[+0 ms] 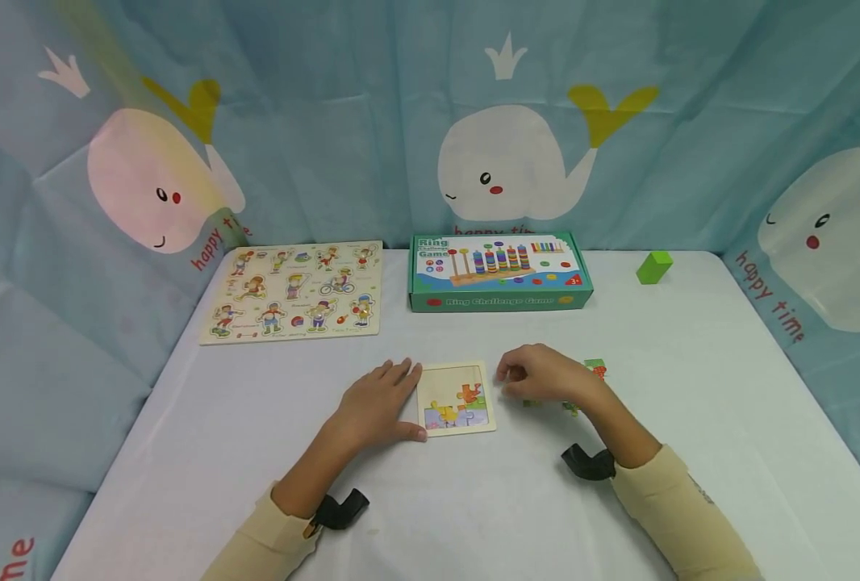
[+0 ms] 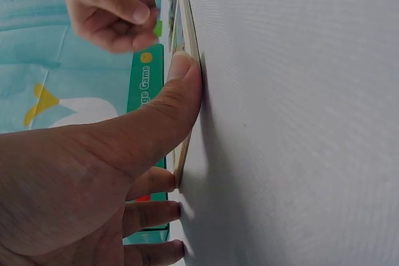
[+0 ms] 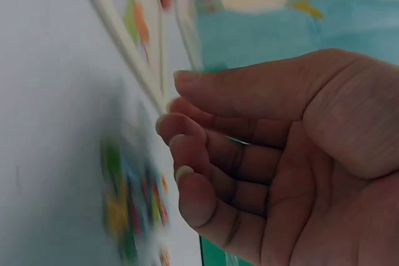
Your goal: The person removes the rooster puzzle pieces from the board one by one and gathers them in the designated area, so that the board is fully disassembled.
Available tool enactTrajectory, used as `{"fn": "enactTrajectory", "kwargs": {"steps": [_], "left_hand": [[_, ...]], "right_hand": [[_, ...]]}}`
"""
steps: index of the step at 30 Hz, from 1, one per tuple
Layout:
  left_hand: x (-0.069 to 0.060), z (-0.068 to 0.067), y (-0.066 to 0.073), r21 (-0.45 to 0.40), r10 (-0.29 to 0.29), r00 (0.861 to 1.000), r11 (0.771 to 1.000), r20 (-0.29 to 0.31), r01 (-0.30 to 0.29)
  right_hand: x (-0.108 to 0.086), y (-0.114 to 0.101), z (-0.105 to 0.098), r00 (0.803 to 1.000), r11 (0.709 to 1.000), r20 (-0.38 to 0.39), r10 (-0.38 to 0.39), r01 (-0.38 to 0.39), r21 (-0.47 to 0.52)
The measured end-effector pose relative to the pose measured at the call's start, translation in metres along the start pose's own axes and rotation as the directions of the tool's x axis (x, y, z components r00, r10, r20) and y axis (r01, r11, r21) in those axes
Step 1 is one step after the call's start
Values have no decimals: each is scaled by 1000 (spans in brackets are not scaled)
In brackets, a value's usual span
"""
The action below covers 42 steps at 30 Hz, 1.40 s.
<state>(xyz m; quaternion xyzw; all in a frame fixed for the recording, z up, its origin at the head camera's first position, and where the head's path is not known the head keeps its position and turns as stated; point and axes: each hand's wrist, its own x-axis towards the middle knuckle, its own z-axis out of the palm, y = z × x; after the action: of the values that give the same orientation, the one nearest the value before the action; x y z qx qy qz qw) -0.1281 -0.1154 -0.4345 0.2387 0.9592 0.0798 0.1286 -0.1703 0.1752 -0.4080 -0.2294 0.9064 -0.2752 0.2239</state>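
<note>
A small wooden jigsaw board [image 1: 448,379] lies on the white table, with several colourful pieces [image 1: 466,415] fitted along its bottom and right side. My left hand [image 1: 377,407] rests at its left edge, thumb against the near corner and forefinger by the far one; the other fingers touch the cloth. Just right of the board hovers my right hand [image 1: 546,375], its fingers loosely bent. Nothing shows between thumb and fingertips in the right wrist view [image 3: 249,147]. Loose puzzle pieces [image 1: 594,367] lie beneath and beside that hand, partly hidden by it and blurred from the right wrist.
Behind on the left lies a wooden picture-peg board [image 1: 306,278] with figures of children. A green Ring Challenge Game box [image 1: 501,300] stands at the back middle, and a green block [image 1: 653,268] at the back right. A whale-print curtain [image 1: 372,161] borders the table.
</note>
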Motion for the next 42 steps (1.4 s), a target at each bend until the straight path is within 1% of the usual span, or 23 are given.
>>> {"fn": "enactTrajectory", "kwargs": {"steps": [5, 7, 9, 14, 20, 28, 35, 38, 42], "left_hand": [[0, -1, 1, -2, -4, 1000, 1000, 9, 4], [0, -2, 1, -4, -8, 1000, 1000, 15, 8], [0, -3, 2, -6, -14, 1000, 1000, 21, 14], [0, -4, 3, 2, -15, 1000, 1000, 25, 15], [0, -3, 3, 12, -17, 999, 1000, 29, 17], [1, -1, 2, 15, -14, 1000, 1000, 19, 13], [1, 0, 1, 22, -12, 1000, 1000, 17, 12], [0, -1, 2, 19, -10, 1000, 1000, 13, 10], [-1, -2, 2, 11, -6, 1000, 1000, 9, 6]], "right_hand": [[15, -21, 19, 1000, 998, -3, -29, 29, -53], [19, -24, 24, 999, 996, -11, -48, 47, -81], [20, -25, 26, 999, 995, -15, -48, 46, -89], [22, -24, 28, 998, 996, -27, -48, 46, -77], [22, -25, 29, 994, 995, -58, -88, 86, -46], [20, -25, 26, 991, 992, -56, -123, 122, -31], [19, -24, 26, 989, 991, -56, -134, 133, -30], [20, -25, 27, 989, 991, -58, -134, 132, -26], [21, -25, 31, 989, 989, -40, -143, 142, -40]]}}
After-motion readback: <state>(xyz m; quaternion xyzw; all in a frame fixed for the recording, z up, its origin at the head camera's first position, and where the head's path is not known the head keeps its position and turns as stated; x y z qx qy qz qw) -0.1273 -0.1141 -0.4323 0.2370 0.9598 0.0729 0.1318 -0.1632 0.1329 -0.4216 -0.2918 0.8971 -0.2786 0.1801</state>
